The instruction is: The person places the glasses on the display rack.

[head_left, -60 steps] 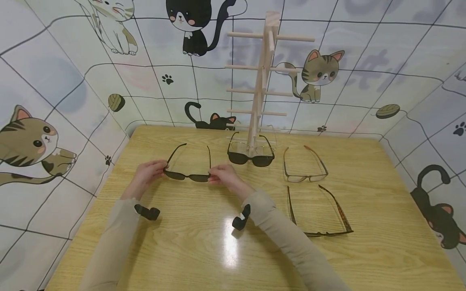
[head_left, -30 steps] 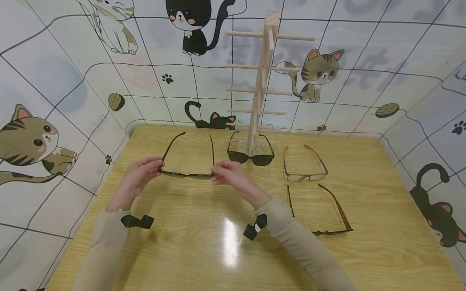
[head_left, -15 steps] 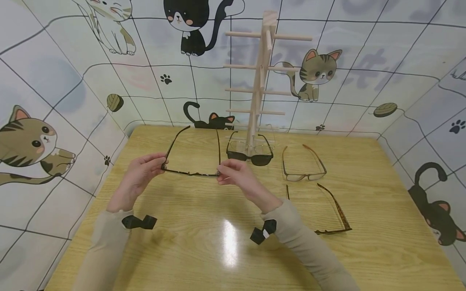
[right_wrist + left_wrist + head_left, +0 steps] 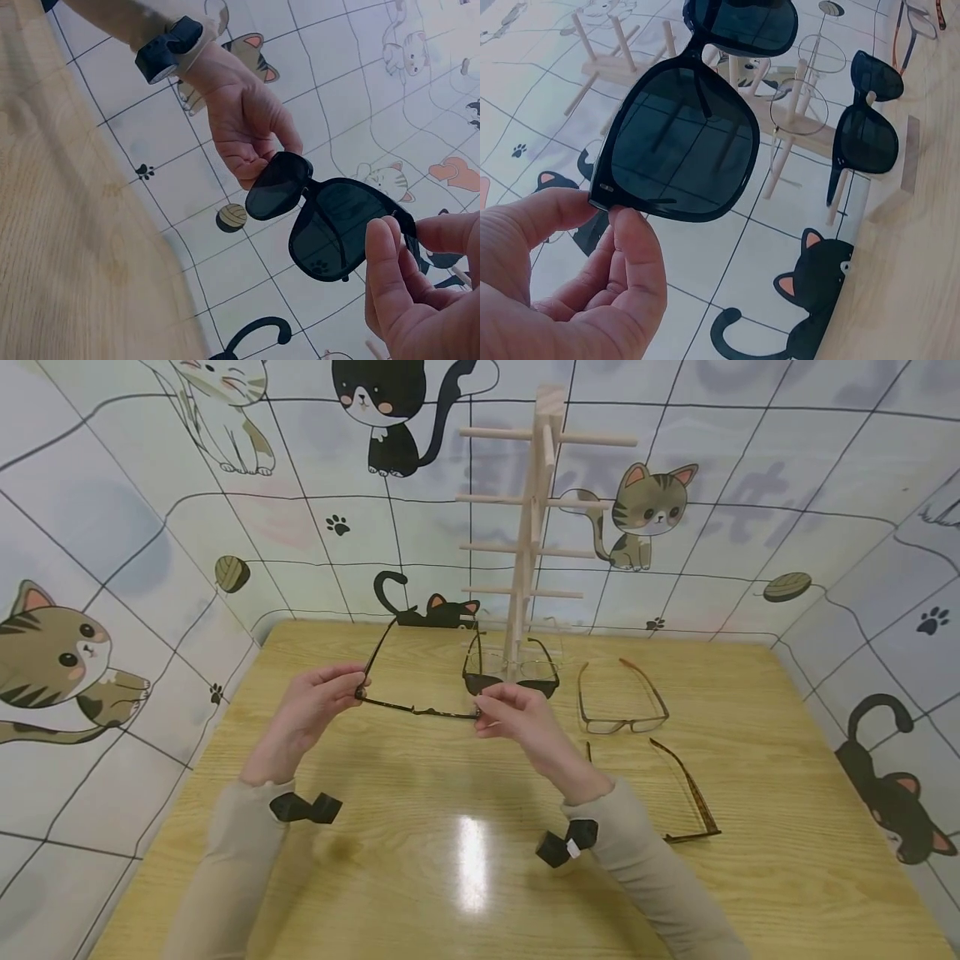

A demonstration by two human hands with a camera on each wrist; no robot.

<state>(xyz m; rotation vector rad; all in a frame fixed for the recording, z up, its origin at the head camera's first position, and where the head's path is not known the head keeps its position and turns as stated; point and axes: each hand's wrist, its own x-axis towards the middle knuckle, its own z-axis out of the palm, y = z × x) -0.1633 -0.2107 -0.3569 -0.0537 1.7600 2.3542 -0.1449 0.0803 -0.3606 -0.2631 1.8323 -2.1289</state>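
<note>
A pair of dark-lensed sunglasses point(image 4: 682, 142) is held in the air over a wooden table point(image 4: 420, 852), spanning the gap between a person's two hands, its temples unfolded and pointing toward the cat-print wall point(image 4: 300, 547). The left hand point(image 4: 313, 706) pinches one outer corner between thumb and fingers; the right hand point(image 4: 528, 725) pinches the other, so the lenses sit beyond both palms, between the fingertips. Past them I see a pegged wooden stand point(image 4: 522, 560) bearing another dark pair point(image 4: 866, 139) low down (wire-rimmed glasses point(image 4: 810, 105) sit there too). Rightward on the table lie brown-framed glasses point(image 4: 647, 725) and tortoiseshell glasses point(image 4: 696, 789), partly hidden by the right sleeve point(image 4: 637, 852)
</note>
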